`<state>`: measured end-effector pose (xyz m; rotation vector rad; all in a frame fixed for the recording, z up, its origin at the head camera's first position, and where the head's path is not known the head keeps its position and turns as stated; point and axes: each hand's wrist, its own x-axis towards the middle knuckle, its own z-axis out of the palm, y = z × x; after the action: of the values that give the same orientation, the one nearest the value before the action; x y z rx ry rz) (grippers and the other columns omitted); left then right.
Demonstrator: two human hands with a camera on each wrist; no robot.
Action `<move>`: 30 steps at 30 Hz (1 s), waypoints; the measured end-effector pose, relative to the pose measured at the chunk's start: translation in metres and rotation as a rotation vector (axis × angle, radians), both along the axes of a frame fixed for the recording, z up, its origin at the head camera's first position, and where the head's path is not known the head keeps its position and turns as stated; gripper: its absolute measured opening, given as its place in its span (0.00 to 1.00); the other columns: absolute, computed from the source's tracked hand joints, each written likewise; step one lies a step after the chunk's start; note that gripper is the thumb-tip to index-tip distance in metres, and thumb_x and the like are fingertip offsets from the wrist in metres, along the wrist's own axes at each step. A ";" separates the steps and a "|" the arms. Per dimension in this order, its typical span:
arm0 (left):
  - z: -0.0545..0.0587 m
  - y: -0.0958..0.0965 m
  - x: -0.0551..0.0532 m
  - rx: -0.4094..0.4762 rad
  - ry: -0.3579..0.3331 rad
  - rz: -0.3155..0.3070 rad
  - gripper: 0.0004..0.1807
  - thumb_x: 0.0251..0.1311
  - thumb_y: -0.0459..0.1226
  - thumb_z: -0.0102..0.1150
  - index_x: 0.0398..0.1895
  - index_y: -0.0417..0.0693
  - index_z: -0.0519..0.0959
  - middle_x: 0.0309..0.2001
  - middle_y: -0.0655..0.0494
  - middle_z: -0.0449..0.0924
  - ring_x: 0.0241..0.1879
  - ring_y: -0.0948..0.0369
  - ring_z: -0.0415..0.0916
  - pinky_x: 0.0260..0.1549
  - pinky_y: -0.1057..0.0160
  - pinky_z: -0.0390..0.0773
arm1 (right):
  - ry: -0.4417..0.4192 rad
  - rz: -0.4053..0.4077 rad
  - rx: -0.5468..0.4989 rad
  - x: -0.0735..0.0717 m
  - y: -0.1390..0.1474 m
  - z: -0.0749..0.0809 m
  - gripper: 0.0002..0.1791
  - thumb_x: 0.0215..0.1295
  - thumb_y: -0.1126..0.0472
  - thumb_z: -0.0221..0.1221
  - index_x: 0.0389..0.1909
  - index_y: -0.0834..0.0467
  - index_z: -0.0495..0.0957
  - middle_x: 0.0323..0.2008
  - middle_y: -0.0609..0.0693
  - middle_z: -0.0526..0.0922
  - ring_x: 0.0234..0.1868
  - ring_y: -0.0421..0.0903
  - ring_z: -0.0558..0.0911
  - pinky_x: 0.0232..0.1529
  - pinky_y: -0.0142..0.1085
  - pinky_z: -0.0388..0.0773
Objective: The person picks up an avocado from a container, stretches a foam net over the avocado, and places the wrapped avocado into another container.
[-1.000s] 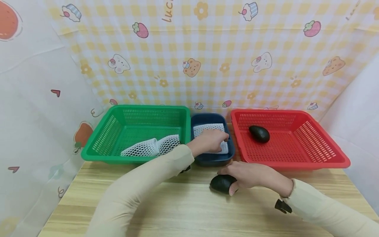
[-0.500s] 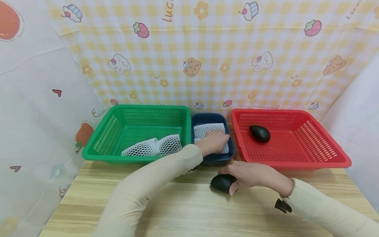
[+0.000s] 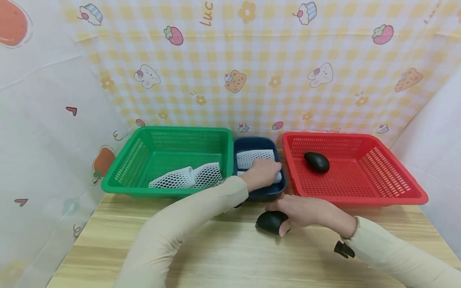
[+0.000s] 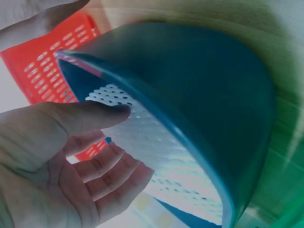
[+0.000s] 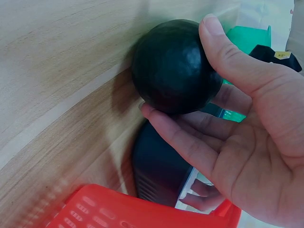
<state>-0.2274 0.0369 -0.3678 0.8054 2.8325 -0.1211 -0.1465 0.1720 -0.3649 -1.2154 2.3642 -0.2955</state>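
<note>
My left hand [image 3: 264, 173] reaches into the dark blue tray [image 3: 260, 196]. In the left wrist view its thumb and fingers pinch a white foam net sleeve [image 4: 166, 164] inside the tray. Another flat foam net [image 3: 253, 157] lies behind that hand. On the table in front of the tray, my right hand [image 3: 302, 212] grips a dark avocado [image 3: 269, 222] between thumb and fingers. The right wrist view shows the avocado [image 5: 173, 66] end-on, with the thumb on one side and fingers on the other.
A green basket [image 3: 165, 194] on the left holds white-netted pieces [image 3: 173, 179], dark showing through the mesh. In the red basket [image 3: 360, 200] on the right lies a bare avocado [image 3: 317, 163]. A patterned cloth [image 3: 201, 80] hangs behind.
My left hand has shifted slightly right, and the front foam net has come apart from the one behind it. The right hand and its avocado stay in place.
</note>
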 end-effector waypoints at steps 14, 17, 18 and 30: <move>0.022 -0.009 0.014 0.075 0.031 -0.004 0.24 0.64 0.41 0.68 0.63 0.57 0.78 0.56 0.57 0.81 0.50 0.58 0.77 0.54 0.51 0.77 | 0.012 -0.015 0.010 0.000 0.001 0.000 0.36 0.53 0.48 0.77 0.61 0.59 0.80 0.51 0.46 0.82 0.47 0.42 0.77 0.47 0.39 0.77; 0.031 -0.013 0.019 0.084 0.036 -0.010 0.25 0.64 0.41 0.68 0.65 0.57 0.77 0.57 0.57 0.80 0.50 0.58 0.77 0.54 0.52 0.77 | 0.012 -0.019 0.017 0.000 0.001 0.001 0.37 0.52 0.47 0.76 0.62 0.59 0.79 0.50 0.46 0.82 0.47 0.42 0.77 0.46 0.39 0.77; 0.033 -0.014 0.020 0.089 0.037 -0.011 0.26 0.63 0.41 0.69 0.65 0.57 0.77 0.57 0.57 0.80 0.51 0.58 0.76 0.54 0.52 0.77 | 0.015 -0.018 0.018 0.000 0.001 0.001 0.37 0.52 0.47 0.76 0.62 0.58 0.79 0.50 0.46 0.82 0.47 0.42 0.77 0.46 0.39 0.77; 0.058 -0.028 0.041 0.093 0.033 -0.073 0.31 0.63 0.41 0.69 0.69 0.57 0.73 0.60 0.55 0.78 0.56 0.57 0.75 0.53 0.51 0.78 | 0.019 -0.014 0.010 0.000 0.002 -0.001 0.37 0.52 0.46 0.76 0.62 0.58 0.79 0.51 0.46 0.82 0.48 0.43 0.77 0.47 0.41 0.77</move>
<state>-0.1860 0.0088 -0.3095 0.9347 2.8582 -0.0137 -0.1462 0.1738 -0.3655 -1.2023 2.3887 -0.2781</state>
